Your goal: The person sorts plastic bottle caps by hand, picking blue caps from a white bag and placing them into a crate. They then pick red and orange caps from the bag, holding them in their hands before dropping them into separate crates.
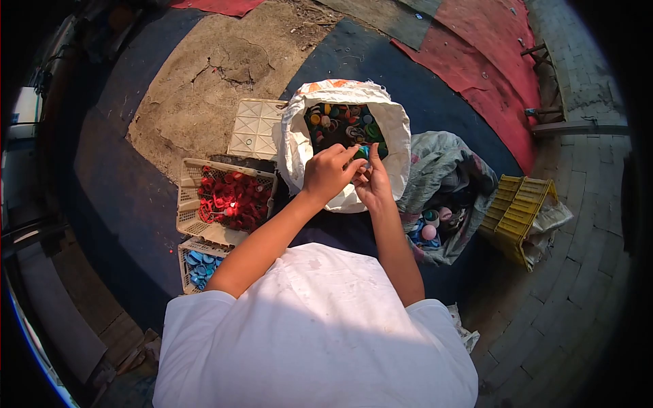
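Note:
Over the mouth of a white woven sack (294, 136), my two hands meet around small plastic caps (363, 152), one blue and one green. My left hand (330, 171) is closed, with its fingertips pressed on the caps from the left. From the right, my right hand (374, 182) grips them too, thumb pointing up. Exactly which fingers touch which cap is partly hidden. Inside the sack lie many loose bottle caps (333, 121) in mixed colours, below and beyond my hands.
On the left, a cream crate (187, 204) holds red plastic pieces (235, 200); a smaller crate has blue pieces (203, 266). A grey-green sack (435, 146) with caps stands at right, beside a yellow crate (510, 207). A cream plastic panel (255, 128) lies behind.

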Demonstrator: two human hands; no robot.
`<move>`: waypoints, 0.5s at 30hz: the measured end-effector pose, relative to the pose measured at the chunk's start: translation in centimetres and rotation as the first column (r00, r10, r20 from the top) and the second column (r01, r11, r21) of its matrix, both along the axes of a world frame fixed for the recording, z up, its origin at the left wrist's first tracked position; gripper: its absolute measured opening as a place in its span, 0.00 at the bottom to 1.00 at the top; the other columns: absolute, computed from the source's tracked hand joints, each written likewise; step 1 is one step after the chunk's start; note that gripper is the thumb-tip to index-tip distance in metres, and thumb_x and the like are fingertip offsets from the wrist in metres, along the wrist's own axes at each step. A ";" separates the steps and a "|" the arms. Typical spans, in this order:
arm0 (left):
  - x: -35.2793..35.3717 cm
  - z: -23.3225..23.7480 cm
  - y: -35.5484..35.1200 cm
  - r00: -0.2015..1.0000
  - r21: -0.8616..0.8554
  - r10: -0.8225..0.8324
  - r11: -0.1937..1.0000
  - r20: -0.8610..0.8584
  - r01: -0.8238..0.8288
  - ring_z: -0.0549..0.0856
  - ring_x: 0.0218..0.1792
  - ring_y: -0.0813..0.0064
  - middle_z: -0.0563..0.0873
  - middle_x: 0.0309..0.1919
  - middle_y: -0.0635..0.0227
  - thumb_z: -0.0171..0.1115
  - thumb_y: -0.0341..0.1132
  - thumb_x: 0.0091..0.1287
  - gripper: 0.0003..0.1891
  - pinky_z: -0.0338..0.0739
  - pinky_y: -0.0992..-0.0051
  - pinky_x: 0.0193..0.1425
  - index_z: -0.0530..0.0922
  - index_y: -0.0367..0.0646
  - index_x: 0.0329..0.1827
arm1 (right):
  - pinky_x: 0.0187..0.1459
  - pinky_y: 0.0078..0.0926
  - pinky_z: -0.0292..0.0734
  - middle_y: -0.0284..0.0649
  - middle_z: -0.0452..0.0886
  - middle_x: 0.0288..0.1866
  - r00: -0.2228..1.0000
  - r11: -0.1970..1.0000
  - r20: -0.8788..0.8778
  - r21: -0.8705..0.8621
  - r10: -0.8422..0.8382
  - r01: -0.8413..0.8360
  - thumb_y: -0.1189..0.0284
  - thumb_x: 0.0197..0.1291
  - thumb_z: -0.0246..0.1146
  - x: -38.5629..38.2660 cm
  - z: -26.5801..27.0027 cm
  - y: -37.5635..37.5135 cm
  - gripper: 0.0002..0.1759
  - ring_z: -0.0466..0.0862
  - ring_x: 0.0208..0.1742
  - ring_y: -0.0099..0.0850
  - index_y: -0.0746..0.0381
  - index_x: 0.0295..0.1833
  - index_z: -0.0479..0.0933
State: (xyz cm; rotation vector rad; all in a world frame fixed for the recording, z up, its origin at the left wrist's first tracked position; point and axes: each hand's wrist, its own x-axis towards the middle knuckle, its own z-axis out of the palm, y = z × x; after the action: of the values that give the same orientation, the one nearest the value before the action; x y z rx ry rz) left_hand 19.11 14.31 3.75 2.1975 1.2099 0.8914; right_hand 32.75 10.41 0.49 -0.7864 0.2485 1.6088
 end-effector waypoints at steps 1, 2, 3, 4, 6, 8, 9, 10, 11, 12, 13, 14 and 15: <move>-0.1 -0.2 0.2 1.000 -0.017 -0.002 1.000 -0.002 0.002 0.86 0.28 0.68 0.85 0.29 0.69 0.76 0.41 0.61 0.16 0.81 0.70 0.32 0.90 0.46 0.50 | 0.20 0.08 0.63 0.29 0.80 0.28 1.000 1.000 0.005 -0.014 -0.003 0.003 0.49 0.71 0.63 -0.2 -0.3 -0.1 0.24 0.76 0.25 0.15 0.61 0.45 0.78; -0.1 -0.3 0.4 1.000 -0.034 -0.002 0.999 -0.005 0.002 0.87 0.28 0.68 0.85 0.29 0.69 0.77 0.41 0.60 0.16 0.81 0.69 0.32 0.91 0.46 0.49 | 0.19 0.09 0.63 0.29 0.80 0.28 1.000 1.000 0.009 -0.028 -0.005 0.006 0.49 0.72 0.63 -0.3 -0.7 -0.1 0.24 0.75 0.25 0.14 0.61 0.44 0.78; -0.2 -0.2 0.8 1.000 -0.059 -0.002 0.998 -0.006 0.002 0.87 0.28 0.68 0.85 0.29 0.68 0.77 0.41 0.59 0.16 0.81 0.69 0.33 0.91 0.46 0.48 | 0.19 0.09 0.63 0.29 0.79 0.28 1.000 1.000 -0.006 -0.013 0.009 -0.009 0.49 0.72 0.62 -0.3 -0.8 0.0 0.24 0.75 0.24 0.15 0.61 0.44 0.78; -0.2 -0.1 1.0 1.000 -0.086 -0.004 0.996 -0.007 0.003 0.87 0.29 0.68 0.85 0.29 0.68 0.78 0.41 0.58 0.16 0.82 0.69 0.33 0.91 0.46 0.47 | 0.19 0.09 0.63 0.29 0.79 0.28 1.000 1.000 -0.022 0.000 0.023 -0.023 0.49 0.73 0.62 -0.4 -0.9 0.0 0.24 0.74 0.24 0.15 0.61 0.44 0.78; -0.3 -0.2 1.6 0.999 -0.106 -0.027 0.994 -0.020 0.025 0.88 0.30 0.67 0.86 0.30 0.68 0.78 0.41 0.57 0.15 0.82 0.68 0.34 0.91 0.45 0.45 | 0.19 0.09 0.62 0.29 0.78 0.27 0.998 0.999 -0.032 0.014 0.050 -0.049 0.49 0.74 0.61 -0.3 -1.0 -0.1 0.24 0.72 0.23 0.15 0.61 0.43 0.77; -0.6 -0.4 2.1 0.997 -0.089 -0.066 0.994 -0.046 0.062 0.88 0.30 0.66 0.87 0.30 0.68 0.78 0.42 0.56 0.15 0.83 0.67 0.35 0.90 0.45 0.44 | 0.20 0.10 0.62 0.29 0.77 0.28 0.996 0.997 -0.025 0.019 0.080 -0.079 0.49 0.75 0.60 -0.3 -1.0 0.1 0.24 0.71 0.23 0.15 0.62 0.43 0.77; -0.7 -0.5 2.2 0.995 -0.054 -0.083 0.995 -0.049 0.081 0.88 0.30 0.65 0.87 0.30 0.68 0.78 0.42 0.56 0.16 0.83 0.67 0.35 0.90 0.45 0.44 | 0.20 0.10 0.62 0.30 0.77 0.28 0.996 0.996 0.016 0.024 0.088 -0.088 0.50 0.75 0.60 -0.2 -1.0 0.0 0.23 0.71 0.23 0.15 0.62 0.43 0.77; -0.8 -0.5 2.3 0.993 -0.018 -0.102 0.995 -0.052 0.101 0.88 0.30 0.65 0.87 0.30 0.68 0.78 0.42 0.56 0.16 0.84 0.67 0.36 0.90 0.45 0.44 | 0.21 0.10 0.63 0.30 0.76 0.28 0.994 0.995 0.058 0.031 0.093 -0.095 0.50 0.75 0.60 -0.1 -1.0 0.0 0.23 0.71 0.24 0.15 0.62 0.44 0.77; -0.8 -0.5 2.4 0.991 0.017 -0.121 0.992 -0.056 0.122 0.88 0.30 0.65 0.87 0.30 0.68 0.78 0.43 0.56 0.16 0.84 0.67 0.36 0.89 0.45 0.44 | 0.21 0.10 0.63 0.30 0.76 0.28 0.990 0.994 0.099 0.037 0.097 -0.101 0.50 0.76 0.60 0.0 -1.0 -0.1 0.23 0.71 0.24 0.15 0.62 0.44 0.77; -0.8 -0.5 2.4 0.990 0.033 -0.123 0.992 -0.075 0.126 0.89 0.30 0.65 0.87 0.30 0.68 0.78 0.43 0.56 0.16 0.84 0.67 0.36 0.89 0.45 0.44 | 0.22 0.11 0.63 0.30 0.76 0.28 0.987 0.992 0.109 0.048 0.115 -0.120 0.51 0.76 0.60 0.2 -1.2 -0.1 0.23 0.71 0.24 0.15 0.62 0.45 0.77; -0.8 -0.4 2.4 0.988 0.050 -0.125 0.990 -0.093 0.130 0.89 0.30 0.65 0.87 0.30 0.68 0.78 0.43 0.56 0.16 0.84 0.67 0.36 0.89 0.44 0.44 | 0.23 0.11 0.64 0.30 0.77 0.28 0.984 0.988 0.120 0.061 0.132 -0.140 0.51 0.76 0.60 0.5 -1.5 -0.1 0.22 0.71 0.24 0.15 0.62 0.45 0.77; -0.8 -0.4 2.5 0.986 0.066 -0.125 0.989 -0.112 0.133 0.89 0.30 0.65 0.87 0.30 0.68 0.78 0.43 0.56 0.17 0.84 0.67 0.36 0.89 0.44 0.44 | 0.23 0.11 0.64 0.30 0.77 0.29 0.980 0.984 0.131 0.072 0.149 -0.160 0.51 0.76 0.60 0.6 -1.7 -0.1 0.22 0.71 0.25 0.15 0.62 0.45 0.77; -0.9 -0.5 2.6 0.985 0.063 -0.133 0.988 -0.106 0.140 0.89 0.30 0.65 0.87 0.29 0.67 0.78 0.43 0.56 0.17 0.84 0.67 0.36 0.89 0.44 0.44 | 0.23 0.11 0.64 0.31 0.78 0.30 0.979 0.987 0.151 0.063 0.139 -0.150 0.53 0.75 0.61 0.6 -1.5 0.0 0.22 0.72 0.25 0.15 0.64 0.47 0.78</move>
State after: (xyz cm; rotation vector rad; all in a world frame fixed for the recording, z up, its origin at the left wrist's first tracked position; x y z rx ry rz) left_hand 18.21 16.87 3.28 2.3752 1.0729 0.7857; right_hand 33.30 10.46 -1.06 -0.8774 0.0264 1.6773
